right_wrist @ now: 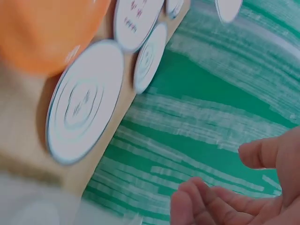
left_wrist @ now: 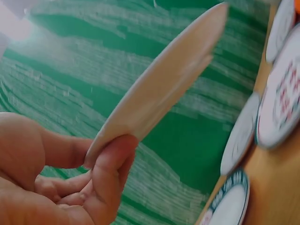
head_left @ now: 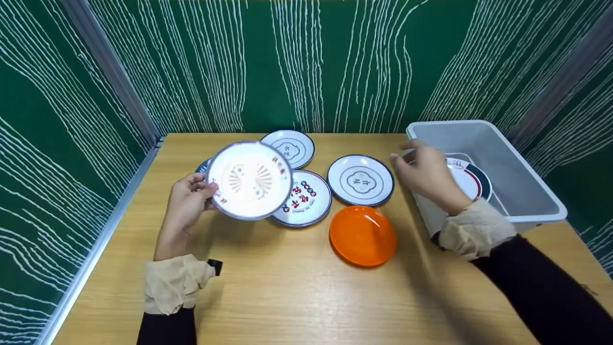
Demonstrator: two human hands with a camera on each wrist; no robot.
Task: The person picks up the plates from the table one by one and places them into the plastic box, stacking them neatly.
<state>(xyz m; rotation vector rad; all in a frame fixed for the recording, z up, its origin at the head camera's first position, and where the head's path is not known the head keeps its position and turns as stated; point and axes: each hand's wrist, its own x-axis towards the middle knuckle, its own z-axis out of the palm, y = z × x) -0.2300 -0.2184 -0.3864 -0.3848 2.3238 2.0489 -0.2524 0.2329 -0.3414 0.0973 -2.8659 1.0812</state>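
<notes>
Head view, left side first: left hand (head_left: 189, 203) pinches a white plate (head_left: 250, 180) by its left rim, lifted off the surface and tilted up toward the camera. Left wrist view confirms it: thumb (left_wrist: 110, 176) on one face, fingers curled behind the rim, plate (left_wrist: 161, 82) edge-on in the air. Grip is a rim pinch only, so my call is it needs a firm squeeze and a level carry, or the plate can swing or slip.

Beneath and behind it, near the far-left part of the surface, lies a dark-rimmed plate (head_left: 203, 166), mostly hidden. Next along, a plate with red and blue marks (head_left: 306, 199) sits partly under the held one, and a blue-rimmed plate (head_left: 290, 146) lies close to the far edge. Keeping the lifted plate high enough to clear these looks sensible.

Centre: another blue-rimmed plate (head_left: 360, 179), and just in front of it an orange dish (head_left: 362, 235), the two nearly touching.

Right: right hand (head_left: 426, 175) hovers at the near-left wall of the grey bin (head_left: 527, 187), fingers relaxed, holding nothing; right wrist view shows loose fingers (right_wrist: 211, 206) with no object. Inside the bin a plate with a red and dark rim (head_left: 471, 179) lies already. Bin stands at the right edge of the surface. Judgement: any plate going in should be lowered flat onto that one, not dropped.
</notes>
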